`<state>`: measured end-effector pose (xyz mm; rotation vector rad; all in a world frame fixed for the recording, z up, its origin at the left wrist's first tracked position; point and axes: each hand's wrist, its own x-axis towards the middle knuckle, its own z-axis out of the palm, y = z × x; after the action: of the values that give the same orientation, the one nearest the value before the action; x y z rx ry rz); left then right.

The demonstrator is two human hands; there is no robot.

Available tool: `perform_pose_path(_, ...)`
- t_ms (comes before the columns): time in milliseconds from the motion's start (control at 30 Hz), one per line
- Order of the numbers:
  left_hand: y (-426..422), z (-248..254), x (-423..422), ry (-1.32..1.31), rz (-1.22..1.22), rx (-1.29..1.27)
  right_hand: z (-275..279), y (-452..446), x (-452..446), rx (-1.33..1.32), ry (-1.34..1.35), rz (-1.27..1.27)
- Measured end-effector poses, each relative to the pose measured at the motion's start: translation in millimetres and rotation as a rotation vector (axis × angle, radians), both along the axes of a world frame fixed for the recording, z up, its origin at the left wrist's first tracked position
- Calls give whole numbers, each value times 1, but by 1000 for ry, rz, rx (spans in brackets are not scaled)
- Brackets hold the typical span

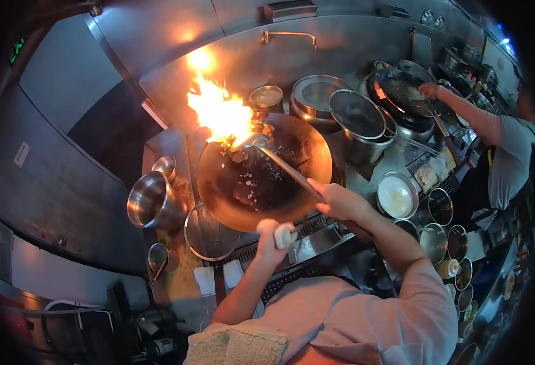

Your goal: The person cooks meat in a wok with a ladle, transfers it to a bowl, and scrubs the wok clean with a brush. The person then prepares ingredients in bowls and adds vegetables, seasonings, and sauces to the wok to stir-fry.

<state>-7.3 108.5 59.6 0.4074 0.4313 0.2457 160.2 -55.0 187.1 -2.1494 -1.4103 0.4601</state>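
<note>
At the wok's (313, 152) six o'clock, the left hand (269, 243) is gripping what is perhaps a cloth (284, 236); the right hand (342, 201) is holding the ladle (287, 169). Flames (219, 112) are rising at eleven.

Orange-yellow flames (220, 112), white cloth (205, 280)

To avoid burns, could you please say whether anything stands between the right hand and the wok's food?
Nothing visible but the ladle in the right hand, reaching to the food; flames flare at the far left of the wok.
</note>
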Motion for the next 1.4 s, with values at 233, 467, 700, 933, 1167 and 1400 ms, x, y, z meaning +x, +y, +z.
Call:
perform_pose_path(233, 59, 48, 10, 119, -61, 45, 59, -64, -5, -167, 332, 139)
perform_pose_path(467, 46, -47, 20, -100, -90, 23, -25, 17, 1, -56, 4, -6)
perform_pose_path(700, 52, 26, 9, 214, 46, -21, 46, -28, -25, -48, 94, 64)
perform_pose_path(933, 65, 50, 15, 218, -56, 30, 65, -55, -16, -225, 179, 190)
perform_pose_path(1167, 5, -25, 4, 281, 34, 11, -4, 7, -12, 55, -90, 102)
perform_pose_path(1400, 68, 34, 22, 206, -31, 25, 41, -30, -23, -176, 131, 134)
